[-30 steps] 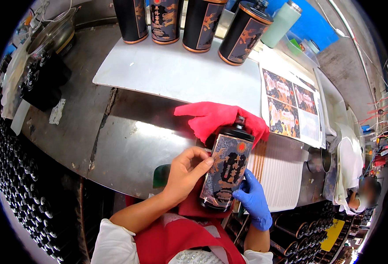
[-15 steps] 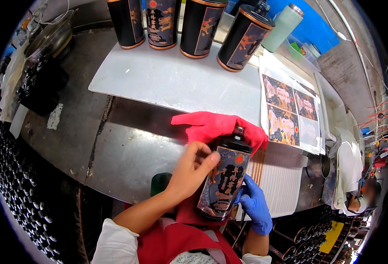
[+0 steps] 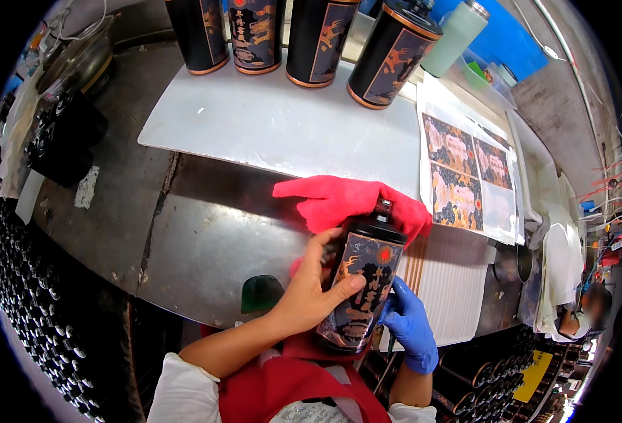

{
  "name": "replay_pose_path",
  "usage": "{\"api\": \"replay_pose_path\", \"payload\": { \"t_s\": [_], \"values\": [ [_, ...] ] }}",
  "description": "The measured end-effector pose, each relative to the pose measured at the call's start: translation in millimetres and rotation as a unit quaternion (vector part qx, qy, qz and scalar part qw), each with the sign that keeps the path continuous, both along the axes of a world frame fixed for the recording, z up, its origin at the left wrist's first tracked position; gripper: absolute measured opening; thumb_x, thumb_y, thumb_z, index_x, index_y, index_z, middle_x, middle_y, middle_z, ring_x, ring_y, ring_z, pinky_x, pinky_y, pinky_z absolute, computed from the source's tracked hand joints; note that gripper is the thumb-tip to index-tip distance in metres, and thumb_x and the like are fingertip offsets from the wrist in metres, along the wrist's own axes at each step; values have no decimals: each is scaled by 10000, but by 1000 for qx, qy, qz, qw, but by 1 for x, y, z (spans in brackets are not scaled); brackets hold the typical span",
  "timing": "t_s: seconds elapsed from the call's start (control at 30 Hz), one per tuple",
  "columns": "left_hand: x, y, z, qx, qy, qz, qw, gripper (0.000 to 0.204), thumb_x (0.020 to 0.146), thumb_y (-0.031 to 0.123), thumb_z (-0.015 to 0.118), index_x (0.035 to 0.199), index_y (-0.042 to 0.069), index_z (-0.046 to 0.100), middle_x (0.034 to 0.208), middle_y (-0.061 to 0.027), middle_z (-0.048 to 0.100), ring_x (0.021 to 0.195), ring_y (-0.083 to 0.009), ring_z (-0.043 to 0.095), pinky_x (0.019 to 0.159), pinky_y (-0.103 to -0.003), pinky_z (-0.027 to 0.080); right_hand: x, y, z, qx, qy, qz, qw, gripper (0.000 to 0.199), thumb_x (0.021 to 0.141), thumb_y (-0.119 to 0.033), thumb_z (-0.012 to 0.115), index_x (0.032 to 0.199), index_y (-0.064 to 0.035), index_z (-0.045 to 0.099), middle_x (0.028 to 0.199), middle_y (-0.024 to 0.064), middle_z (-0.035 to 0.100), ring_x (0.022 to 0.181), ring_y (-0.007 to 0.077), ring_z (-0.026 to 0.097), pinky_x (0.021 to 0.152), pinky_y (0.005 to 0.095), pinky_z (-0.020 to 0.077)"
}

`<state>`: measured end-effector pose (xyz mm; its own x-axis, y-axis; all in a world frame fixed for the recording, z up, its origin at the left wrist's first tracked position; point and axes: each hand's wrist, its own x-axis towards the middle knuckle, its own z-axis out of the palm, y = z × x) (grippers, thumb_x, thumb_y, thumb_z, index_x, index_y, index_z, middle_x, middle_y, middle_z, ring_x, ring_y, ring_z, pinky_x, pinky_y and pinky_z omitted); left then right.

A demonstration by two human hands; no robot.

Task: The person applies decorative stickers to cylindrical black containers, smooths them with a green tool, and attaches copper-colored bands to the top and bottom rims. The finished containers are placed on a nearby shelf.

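Note:
A black bottle (image 3: 364,282) with a dark, copper-patterned label stands tilted in front of me at the table's near edge. My bare left hand (image 3: 318,289) is closed round its left side, the thumb lying on the label and the fingers partly behind. My right hand (image 3: 410,321), in a blue glove, grips the bottle's lower right side; some of its fingertips are hidden. A red cloth (image 3: 346,201) lies crumpled behind the bottle's neck. Left of the bottle, a dark green flat piece (image 3: 260,294) rests on the metal table (image 3: 205,233).
Several similar bottles (image 3: 318,42) stand along the far side of a pale board (image 3: 276,120). Printed label sheets (image 3: 459,176) lie at the right, above a white ribbed sheet (image 3: 452,282). A pale green flask (image 3: 459,35) stands behind. Racked bottles (image 3: 36,331) fill the lower left.
My left hand has slid down and wrapped round the bottle, its thumb now lower on the label. My right hand and the bottle have barely moved.

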<state>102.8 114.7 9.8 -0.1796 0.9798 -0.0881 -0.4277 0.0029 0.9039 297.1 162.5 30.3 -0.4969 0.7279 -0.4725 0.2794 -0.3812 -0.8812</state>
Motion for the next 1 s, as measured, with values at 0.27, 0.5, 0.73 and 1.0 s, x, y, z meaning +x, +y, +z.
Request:
{"api": "replay_pose_path", "payload": {
  "t_s": [0.27,0.5,0.73,1.0],
  "values": [
    [-8,-51,0,-25,-62,-22,998,425,874,161,577,1213,7,371,1210,-122,434,1080,-156,470,970,-321,360,5,-12,-10,22,17,8,1000,764,728,-348,713,1334,-11,393,975,27,525,680,60,455,619,213,405],
    [-23,-66,9,-113,264,-85,954,173,806,132,682,727,45,554,702,36,528,849,-76,511,722,-222,403,0,-20,-1,20,-20,-7,1000,753,725,-332,718,1326,-7,401,920,15,521,656,66,449,606,211,400],
    [-18,-62,11,-40,322,-12,946,655,731,239,747,1248,31,403,1285,-124,395,1161,-214,418,984,-334,323,9,-23,-3,17,-18,-6,1000,782,688,-272,755,1331,-7,396,940,17,531,664,66,480,611,217,410],
    [-24,-58,5,34,250,-161,954,909,775,316,681,1423,1,127,1411,-222,272,1281,-335,284,1059,-407,168,4,-23,-1,25,-24,-8,999,835,632,-208,792,1335,-9,389,932,21,530,637,55,466,596,197,400]
  ]
}}
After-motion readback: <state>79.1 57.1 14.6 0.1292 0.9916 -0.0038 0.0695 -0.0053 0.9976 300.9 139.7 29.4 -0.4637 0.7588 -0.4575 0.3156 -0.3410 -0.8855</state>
